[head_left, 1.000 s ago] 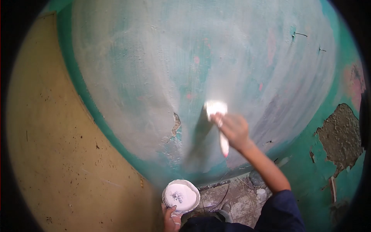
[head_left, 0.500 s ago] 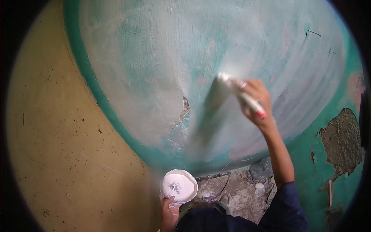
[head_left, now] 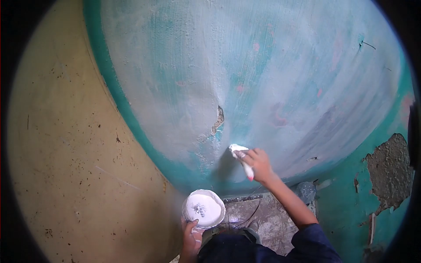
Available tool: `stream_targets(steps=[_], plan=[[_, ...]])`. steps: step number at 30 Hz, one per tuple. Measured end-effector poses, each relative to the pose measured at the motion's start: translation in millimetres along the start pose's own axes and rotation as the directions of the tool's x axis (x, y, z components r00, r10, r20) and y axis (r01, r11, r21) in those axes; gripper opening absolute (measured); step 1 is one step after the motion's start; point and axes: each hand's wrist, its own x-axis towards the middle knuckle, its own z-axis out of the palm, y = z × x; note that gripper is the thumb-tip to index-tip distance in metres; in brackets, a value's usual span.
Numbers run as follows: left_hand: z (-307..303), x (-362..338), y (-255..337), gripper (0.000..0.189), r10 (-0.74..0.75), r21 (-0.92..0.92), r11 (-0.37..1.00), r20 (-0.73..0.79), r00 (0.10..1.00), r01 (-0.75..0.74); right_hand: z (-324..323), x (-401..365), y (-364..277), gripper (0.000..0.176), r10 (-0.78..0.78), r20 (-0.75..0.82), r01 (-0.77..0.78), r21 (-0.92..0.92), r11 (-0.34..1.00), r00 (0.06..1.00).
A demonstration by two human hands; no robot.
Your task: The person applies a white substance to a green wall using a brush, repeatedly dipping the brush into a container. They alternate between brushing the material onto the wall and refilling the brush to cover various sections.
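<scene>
My right hand (head_left: pixel 258 165) is closed around the handle of a paintbrush (head_left: pixel 248 169). Its bristles are loaded with white and meet the lower part of the green wall (head_left: pixel 263 101), which is streaked with thin white paint. A chipped patch (head_left: pixel 218 120) of bare plaster lies up and left of the brush. Low in the view, my left hand (head_left: pixel 191 234) grips a round tub (head_left: pixel 204 208) by its side, thumb over the rim. White paint fills the tub, with a dark smudge on its surface. White smears mark the left fingers.
A beige, speckled wall (head_left: pixel 79 166) rises on the left. At right, a large patch of broken plaster (head_left: pixel 389 172) breaks the green wall. A bent wire (head_left: pixel 369 45) juts out at upper right. Below are a paint-spattered floor (head_left: pixel 274 219) and a clear plastic-looking object (head_left: pixel 305 192).
My right hand has moved the paintbrush down and slightly left across the wall. My left hand holds the tub in nearly the same place. The view has shifted slightly.
</scene>
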Motion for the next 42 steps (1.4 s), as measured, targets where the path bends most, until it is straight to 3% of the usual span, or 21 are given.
stream_targets(steps=[2, 4, 6, 8, 10, 13, 15, 18, 23, 26, 28, 32, 34, 35, 37, 39, 42], plan=[[4, -1, 2, 0.063, 0.012, 0.001, 1.000, -0.002, 1.000, -0.012, -25, 25, 18, 0.046, 0.022, 0.025, -0.024, 0.092, 0.995, 0.999], [6, -2, 4, 0.062, 0.017, 0.004, 1.000, -0.008, 1.000, -0.017, -59, 60, 40, 0.045, -0.044, -0.160, 0.045, 0.005, 0.999, 0.986], [4, -2, 3, 0.062, 0.006, -0.014, 1.000, 0.014, 1.000, -0.006, -114, 106, 29, 0.042, 0.072, -0.248, -0.057, 0.065, 0.996, 0.966], [1, -1, 0, 0.062, -0.002, -0.015, 1.000, 0.011, 1.000, 0.002, -131, 126, 25, 0.043, 0.046, -0.323, -0.053, -0.012, 0.999, 0.945], [0, -2, -2, 0.062, -0.012, -0.017, 1.000, 0.005, 1.000, 0.012, -127, 129, 18, 0.043, 0.003, -0.431, -0.076, -0.152, 0.985, 0.903], [1, -3, -3, 0.063, -0.023, -0.005, 1.000, -0.040, 0.999, 0.023, -78, 99, 10, 0.042, -0.107, -0.436, -0.035, -0.305, 0.952, 0.894], [-5, -3, -6, 0.064, -0.025, -0.004, 1.000, -0.045, 0.999, 0.025, -28, 64, 2, 0.040, -0.122, -0.396, -0.004, -0.303, 0.953, 0.910], [0, -6, -1, 0.065, -0.034, -0.023, 0.999, -0.087, 0.996, 0.032, 29, 4, -15, 0.043, -0.043, -0.206, 0.007, -0.176, 0.984, 0.978], [12, -9, 9, 0.062, -0.034, -0.065, 0.997, -0.084, 0.996, 0.028, 64, -36, -35, 0.041, 0.004, -0.094, -0.011, -0.072, 0.997, 0.996], [17, -9, 10, 0.061, -0.032, -0.060, 0.998, -0.081, 0.996, 0.027, 67, -48, -35, 0.040, 0.088, 0.013, -0.089, 0.047, 0.995, 0.996], [20, -10, 11, 0.060, -0.029, -0.057, 0.998, -0.069, 0.997, 0.025, 72, -60, -34, 0.041, 0.221, 0.118, -0.242, 0.209, 0.948, 0.968], [31, -8, 11, 0.060, -0.007, -0.052, 0.999, -0.027, 1.000, 0.005, 58, -73, -43, 0.040, 0.364, 0.069, -0.365, 0.339, 0.867, 0.929], [36, -6, 10, 0.060, -0.017, -0.045, 0.999, 0.005, 1.000, 0.017, 47, -76, -51, 0.035, 0.687, 0.218, -0.619, 0.668, 0.413, 0.694], [37, -3, 7, 0.064, -0.002, 0.001, 1.000, 0.010, 1.000, 0.002, 40, -76, -54, 0.035, 0.692, 0.221, -0.624, 0.666, 0.408, 0.688], [39, 0, 1, 0.068, 0.001, 0.051, 0.999, 0.011, 1.000, -0.002, 23, -76, -63, 0.033, 0.806, 0.361, -0.636, 0.772, 0.023, 0.468], [40, 4, -4, 0.069, 0.032, 0.074, 0.997, 0.045, 0.998, -0.035, 8, -75, -72, 0.034, 0.822, 0.363, -0.619, 0.785, -0.018, 0.438], [50, 8, -7, 0.069, 0.041, 0.107, 0.993, 0.105, 0.994, -0.052, -10, -82, -82, 0.034, 0.837, 0.477, -0.519, 0.803, -0.292, 0.267]])
